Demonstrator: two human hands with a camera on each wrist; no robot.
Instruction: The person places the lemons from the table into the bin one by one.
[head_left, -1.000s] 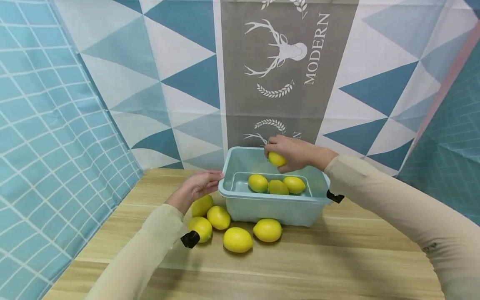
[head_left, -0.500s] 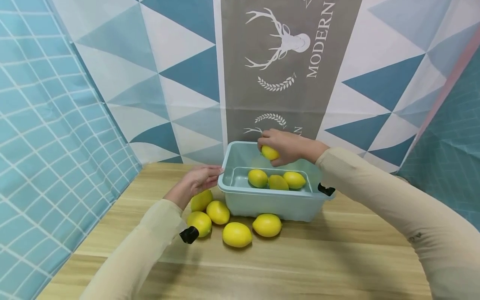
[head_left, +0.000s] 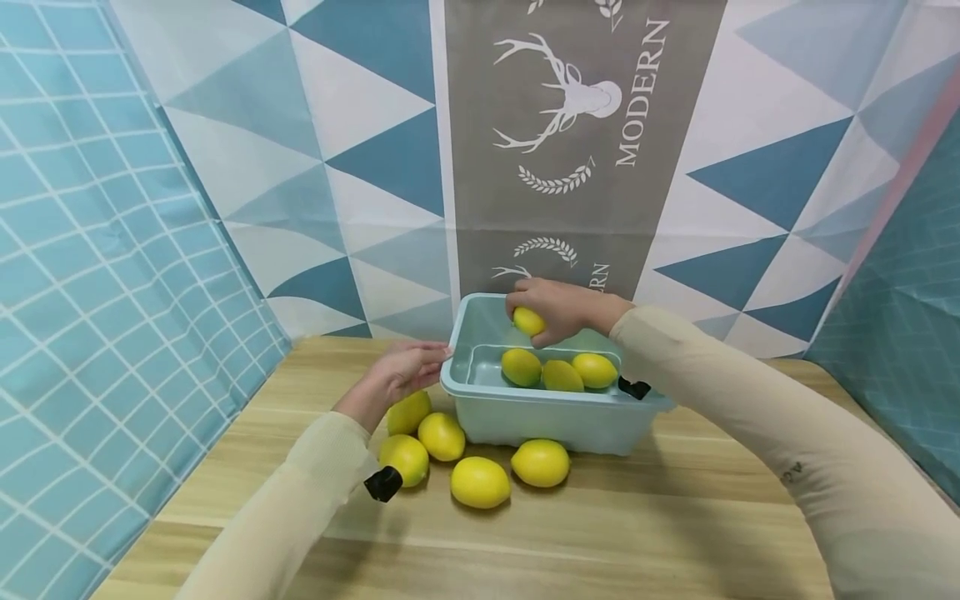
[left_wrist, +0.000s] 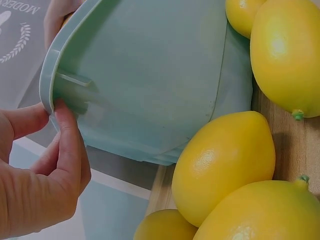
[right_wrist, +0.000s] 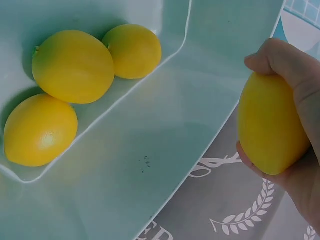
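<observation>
A light blue-green plastic bin point(head_left: 555, 421) stands on the wooden table near the back wall. Its left rim is pinched between thumb and fingers of my left hand point(head_left: 401, 368), as the left wrist view also shows point(left_wrist: 50, 165). Over the back part of the bin, my right hand point(head_left: 558, 308) grips a lemon point(head_left: 528, 321), raised above the bin floor. In the right wrist view the fingers wrap round this lemon point(right_wrist: 272, 122). Inside the bin lie three lemons: a left one point(head_left: 521, 367), a middle one point(head_left: 562, 377) and a right one point(head_left: 595, 370), close together.
Several lemons lie on the table point(head_left: 637, 533) left and in front of the bin, among them a front one point(head_left: 480, 482) and one by the bin's front wall point(head_left: 541, 463). A patterned wall cloth point(head_left: 390, 167) hangs close behind; a blue grid cloth point(head_left: 112, 250) is at left.
My right hand has moved left over the bin with the lemon in its grip. The left hand stays on the rim. The head view has shifted slightly.
</observation>
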